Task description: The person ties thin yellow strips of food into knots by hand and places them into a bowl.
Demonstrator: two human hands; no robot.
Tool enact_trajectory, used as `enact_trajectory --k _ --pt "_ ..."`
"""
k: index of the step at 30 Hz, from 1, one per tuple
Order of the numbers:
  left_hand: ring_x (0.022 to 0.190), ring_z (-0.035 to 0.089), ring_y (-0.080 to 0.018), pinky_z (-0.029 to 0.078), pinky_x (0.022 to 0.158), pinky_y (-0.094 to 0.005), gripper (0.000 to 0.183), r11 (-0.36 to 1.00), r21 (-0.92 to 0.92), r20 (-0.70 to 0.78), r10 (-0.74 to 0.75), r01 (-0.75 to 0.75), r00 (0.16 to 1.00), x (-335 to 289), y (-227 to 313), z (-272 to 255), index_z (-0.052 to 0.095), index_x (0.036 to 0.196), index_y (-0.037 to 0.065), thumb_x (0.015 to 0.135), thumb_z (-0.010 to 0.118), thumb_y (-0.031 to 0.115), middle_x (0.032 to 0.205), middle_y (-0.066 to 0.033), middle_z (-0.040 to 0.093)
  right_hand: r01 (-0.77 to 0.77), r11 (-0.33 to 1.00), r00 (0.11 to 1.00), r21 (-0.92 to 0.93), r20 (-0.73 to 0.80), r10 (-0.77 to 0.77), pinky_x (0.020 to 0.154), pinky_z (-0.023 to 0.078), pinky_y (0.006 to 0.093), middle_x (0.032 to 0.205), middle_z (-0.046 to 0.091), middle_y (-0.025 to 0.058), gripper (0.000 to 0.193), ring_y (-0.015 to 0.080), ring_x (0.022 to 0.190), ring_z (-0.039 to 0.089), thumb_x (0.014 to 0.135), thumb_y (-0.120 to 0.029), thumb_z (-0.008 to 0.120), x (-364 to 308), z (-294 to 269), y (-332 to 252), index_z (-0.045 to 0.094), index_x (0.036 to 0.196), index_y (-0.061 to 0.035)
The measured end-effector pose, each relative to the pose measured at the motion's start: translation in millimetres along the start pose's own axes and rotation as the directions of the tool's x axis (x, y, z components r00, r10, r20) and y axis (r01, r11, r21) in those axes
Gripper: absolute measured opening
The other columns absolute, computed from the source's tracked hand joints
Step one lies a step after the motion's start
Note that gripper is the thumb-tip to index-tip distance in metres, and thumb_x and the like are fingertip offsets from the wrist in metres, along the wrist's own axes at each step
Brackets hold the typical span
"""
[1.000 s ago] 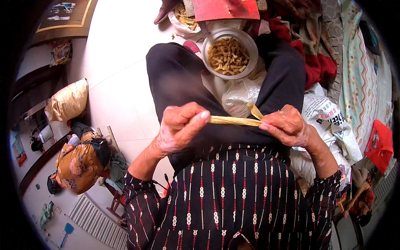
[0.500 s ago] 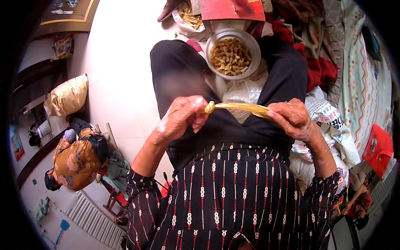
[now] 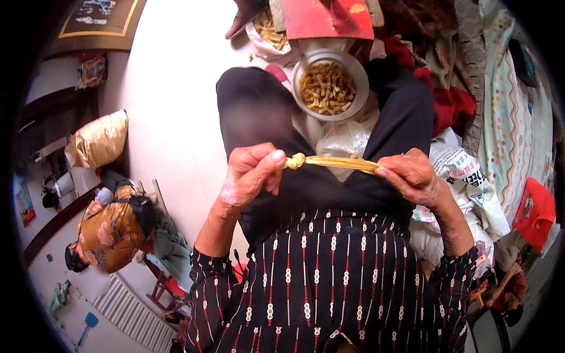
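Stretched level across my lap is a yellow, flat, fibrous strip with a knot near its left end. My left hand pinches the short end just beyond the knot between thumb and fingers. The other end is gripped by my right hand, its fingers folded over it. Beyond the strip, between my knees, a round metal basin holds many short yellowish-brown knotted pieces. A clear plastic bag lies just below the basin.
A red stool or low table stands behind the basin, beside a white bag of similar pieces. White printed sacks lie at my right, near a bed. A person in a floral orange top sits at far left.
My left hand has shifted slightly, its thumb now lying at the short end left of the knot, so more of that end shows. The strip stays stretched between both hands.
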State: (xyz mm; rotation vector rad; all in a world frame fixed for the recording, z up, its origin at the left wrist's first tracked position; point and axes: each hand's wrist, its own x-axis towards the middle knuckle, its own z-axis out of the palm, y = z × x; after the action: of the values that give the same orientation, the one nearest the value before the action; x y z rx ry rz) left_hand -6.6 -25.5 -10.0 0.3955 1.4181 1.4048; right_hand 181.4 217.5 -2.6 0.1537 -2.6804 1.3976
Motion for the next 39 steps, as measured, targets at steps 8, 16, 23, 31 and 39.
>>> enact_trajectory --k 8,16,23,31,39 --pt "0.073 0.057 -0.0254 0.046 0.069 -0.0342 0.028 0.648 0.612 0.338 0.303 -0.453 0.891 30 20 6 0.056 0.101 -0.004 0.089 0.052 0.021 0.079 -0.0141 0.058 -0.052 0.999 0.994 0.015 0.092 0.051 0.050 0.046 0.0371 0.068 0.059 0.0146 0.011 0.0308 0.058 0.059 0.086 -0.010 0.058 3 -4 0 0.059 0.086 0.0010" --pt "0.051 0.044 -0.0326 0.035 0.048 -0.0406 0.025 0.749 0.518 0.478 0.147 -0.413 0.866 23 35 23 0.047 0.071 -0.003 0.090 0.052 0.012 0.058 -0.0139 0.040 -0.025 0.995 0.993 0.096 0.114 0.014 0.052 0.047 0.0370 0.069 0.059 0.0150 0.012 0.0301 0.059 0.059 0.087 -0.010 0.057 1 -11 3 0.060 0.085 0.0009" --pt "0.061 0.050 -0.0142 0.041 0.055 -0.0285 0.015 0.545 0.695 0.319 0.352 -0.469 0.880 76 66 -3 0.058 0.089 -0.002 0.089 0.055 0.012 0.068 -0.0075 0.052 0.005 0.999 0.998 0.050 -0.069 -0.002 0.049 0.043 0.0350 0.065 0.053 0.0146 0.018 0.0256 0.055 0.056 0.091 -0.015 0.052 48 -27 40 0.058 0.084 0.0009" --pt "0.064 0.048 -0.0076 0.041 0.057 -0.0227 0.023 0.656 0.687 0.015 0.416 -0.312 0.909 164 64 -15 0.062 0.092 -0.003 0.090 0.058 0.020 0.069 -0.0010 0.055 -0.034 0.997 0.968 0.065 -0.247 0.049 0.049 0.037 0.0295 0.055 0.044 0.0046 0.027 0.0092 0.052 0.043 0.092 -0.018 0.053 112 -46 114 0.058 0.074 0.0019" --pt "0.061 0.045 -0.0055 0.038 0.053 -0.0210 0.026 0.630 0.679 0.064 0.461 -0.377 0.885 229 65 -25 0.064 0.087 -0.001 0.088 0.060 0.025 0.064 0.0024 0.051 -0.130 0.955 0.949 0.266 -0.247 0.198 0.044 0.029 0.0222 0.054 0.037 -0.0075 0.027 0.0020 0.050 0.034 0.090 -0.020 0.057 132 -69 154 0.058 0.070 -0.0023"
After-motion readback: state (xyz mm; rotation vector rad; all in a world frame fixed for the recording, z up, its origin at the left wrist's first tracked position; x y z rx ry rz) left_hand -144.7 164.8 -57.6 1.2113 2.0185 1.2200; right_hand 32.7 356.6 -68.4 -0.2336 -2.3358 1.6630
